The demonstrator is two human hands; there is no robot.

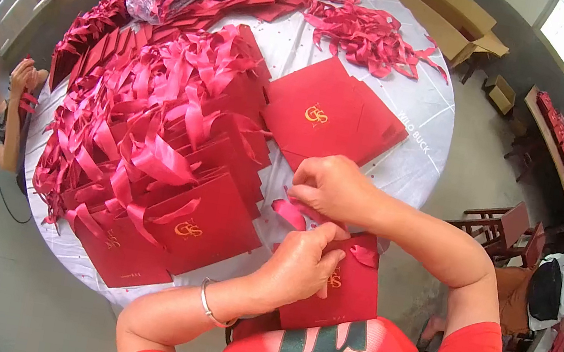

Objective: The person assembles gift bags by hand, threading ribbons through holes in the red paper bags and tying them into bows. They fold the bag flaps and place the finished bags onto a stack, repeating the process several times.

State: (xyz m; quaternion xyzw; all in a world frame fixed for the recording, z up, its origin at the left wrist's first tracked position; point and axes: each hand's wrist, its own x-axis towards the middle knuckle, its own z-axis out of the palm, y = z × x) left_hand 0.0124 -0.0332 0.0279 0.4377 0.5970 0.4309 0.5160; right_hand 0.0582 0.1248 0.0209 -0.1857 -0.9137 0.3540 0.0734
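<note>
Surface (410, 123): we see a round one under a white cloth, red stock covering most of it and bare cloth showing only toward its right edge.
Heap of ribboned bags (154, 140): it fills the left half, bags lying overlapped with their pink-red handles tangled together. We judge that the lowest ones, which overhang the near edge, could slide off if they are nudged.
Flat bags (328, 120): a fanned stack with a gold emblem lies at the middle, just beyond the hands, with no ribbon on it that we can see.
Loose ribbons (373, 34): a pile of cut lengths lies toward the far edge, well apart from the hands.
Paper bag (352, 292): it is held off the near edge, against the person's red shirt. We think the thin paper could crease or tear at its top edge if the ribbon is pulled hard. It looks matte deep red and folded flat, with part of a gold emblem showing beside the left thumb.
Left hand (300, 265): its grip is closed on the paper bag's top edge, thumb in front.
Right hand (332, 188): its grip is pinched shut on the ribbon, just above the left hand.
Ribbon (288, 213): a glossy band loops out to the left between the two hands. We judge it slick enough to slip from the pinch or twist.
Bracelet (207, 303): a thin metal band on the left wrist.
</note>
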